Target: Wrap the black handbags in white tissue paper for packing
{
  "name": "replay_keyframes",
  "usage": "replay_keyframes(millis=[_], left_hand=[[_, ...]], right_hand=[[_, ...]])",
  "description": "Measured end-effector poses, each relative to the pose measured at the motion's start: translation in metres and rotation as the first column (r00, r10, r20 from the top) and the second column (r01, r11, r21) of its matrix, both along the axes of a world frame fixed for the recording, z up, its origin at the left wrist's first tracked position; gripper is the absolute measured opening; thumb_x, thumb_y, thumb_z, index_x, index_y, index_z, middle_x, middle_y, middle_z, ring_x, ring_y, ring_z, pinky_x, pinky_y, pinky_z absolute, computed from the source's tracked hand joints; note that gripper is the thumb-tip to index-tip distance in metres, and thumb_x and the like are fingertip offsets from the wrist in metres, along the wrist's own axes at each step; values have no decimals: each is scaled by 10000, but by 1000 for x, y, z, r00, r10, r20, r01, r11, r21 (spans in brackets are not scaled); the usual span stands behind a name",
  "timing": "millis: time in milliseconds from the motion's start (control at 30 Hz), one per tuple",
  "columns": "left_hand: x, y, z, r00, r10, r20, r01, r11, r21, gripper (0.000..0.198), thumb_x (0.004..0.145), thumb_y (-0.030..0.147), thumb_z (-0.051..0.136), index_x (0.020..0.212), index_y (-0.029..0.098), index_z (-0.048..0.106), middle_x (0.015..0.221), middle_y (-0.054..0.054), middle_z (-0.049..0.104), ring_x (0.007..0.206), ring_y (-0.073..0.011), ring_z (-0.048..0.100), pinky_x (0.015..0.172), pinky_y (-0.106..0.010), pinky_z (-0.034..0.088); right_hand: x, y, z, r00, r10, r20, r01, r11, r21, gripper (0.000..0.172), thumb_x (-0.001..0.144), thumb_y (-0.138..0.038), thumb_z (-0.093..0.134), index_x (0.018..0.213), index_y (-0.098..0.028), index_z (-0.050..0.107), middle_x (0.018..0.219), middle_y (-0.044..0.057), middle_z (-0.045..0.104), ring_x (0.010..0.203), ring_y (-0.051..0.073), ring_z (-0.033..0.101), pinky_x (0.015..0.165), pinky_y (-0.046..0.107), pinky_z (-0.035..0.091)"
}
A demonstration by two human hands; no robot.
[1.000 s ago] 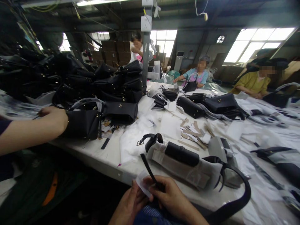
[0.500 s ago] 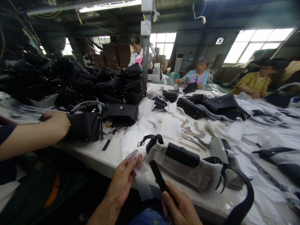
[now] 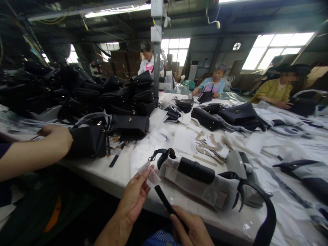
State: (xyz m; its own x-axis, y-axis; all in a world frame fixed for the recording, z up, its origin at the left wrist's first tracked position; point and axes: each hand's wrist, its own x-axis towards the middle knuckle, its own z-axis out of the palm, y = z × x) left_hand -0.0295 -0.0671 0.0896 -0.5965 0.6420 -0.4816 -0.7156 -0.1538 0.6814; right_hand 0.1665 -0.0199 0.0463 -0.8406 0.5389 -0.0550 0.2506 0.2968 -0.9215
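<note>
My left hand (image 3: 133, 196) pinches a small translucent sheet (image 3: 154, 178) between thumb and fingers, just off the table's front edge. Lower and to the right, my right hand (image 3: 191, 225) is closed around a flat black strap (image 3: 163, 198). The strap's free end points up and left, close to the sheet's lower edge; whether they touch I cannot tell. Behind both hands a black handbag wrapped in pale film (image 3: 189, 187) lies on the table. Its buckled strap end (image 3: 155, 155) sticks out on the left, and a long strap (image 3: 269, 208) curves over the table's edge on the right.
A grey device like a tape dispenser (image 3: 234, 160) stands behind the handbag. Paper strips (image 3: 211, 147) and white sheets litter the table (image 3: 123, 181). Black handbags (image 3: 128, 124) are piled at the left, where another person's arm (image 3: 48, 147) reaches in. Co-workers (image 3: 217, 82) sit across the table.
My right hand has brought the strap's tip up and left, nearer the sheet. The sheet has turned and now lies flatter in my left fingers. The whole view has shifted slightly.
</note>
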Motion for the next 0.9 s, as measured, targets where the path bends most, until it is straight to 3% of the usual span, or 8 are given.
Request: replay_keyframes(millis=[167, 400, 533, 667, 900], left_hand=[[3, -2, -1, 1000, -17, -1, 17, 1000, -10, 191, 903, 129, 642, 1084, 132, 703, 1114, -109, 745, 891, -164, 738, 734, -205, 596], [16, -11, 1, 941, -337, -29, 338, 938, 83, 342, 859, 182, 706, 1196, 140, 671, 1126, -128, 741, 1030, -243, 710, 863, -303, 581], [9, -6, -3, 973, -226, -55, 227, 974, 22, 281, 900, 163, 655, 1179, 141, 665, 1048, -109, 762, 886, -175, 737, 784, -243, 584], [-2, 1, -8, 995, -79, -62, 78, 997, -18, 124, 909, 139, 642, 1013, 112, 704, 978, -96, 769, 817, -134, 730, 760, -202, 580], [0, 6, -5, 999, -38, -36, 36, 998, -41, 81, 890, 119, 665, 958, 130, 707, 956, -82, 770, 785, -133, 733, 735, -210, 594]], right_hand=[[-3, 3, 0, 999, -27, -16, 27, 1000, -4, 545, 992, -580, 343, 1133, -168, 670, 597, 21, 623, 551, 155, 587, 583, 235, 437], [-7, 6, 6, 992, -120, -50, 119, 993, -23, 539, 993, -570, 353, 1186, -160, 645, 570, 6, 617, 459, 136, 529, 552, 245, 441], [-3, 2, 4, 980, -186, -75, 184, 983, -27, 565, 988, -587, 346, 1171, -154, 659, 551, 8, 612, 424, 129, 506, 540, 245, 442], [3, -5, -4, 982, -171, -77, 173, 985, 23, 539, 989, -575, 357, 1134, -169, 681, 539, 16, 623, 485, 147, 568, 562, 236, 448], [2, -5, -3, 989, -116, -92, 125, 987, 105, 479, 1011, -513, 344, 1117, -176, 667, 596, 18, 645, 543, 144, 610, 580, 213, 450]])
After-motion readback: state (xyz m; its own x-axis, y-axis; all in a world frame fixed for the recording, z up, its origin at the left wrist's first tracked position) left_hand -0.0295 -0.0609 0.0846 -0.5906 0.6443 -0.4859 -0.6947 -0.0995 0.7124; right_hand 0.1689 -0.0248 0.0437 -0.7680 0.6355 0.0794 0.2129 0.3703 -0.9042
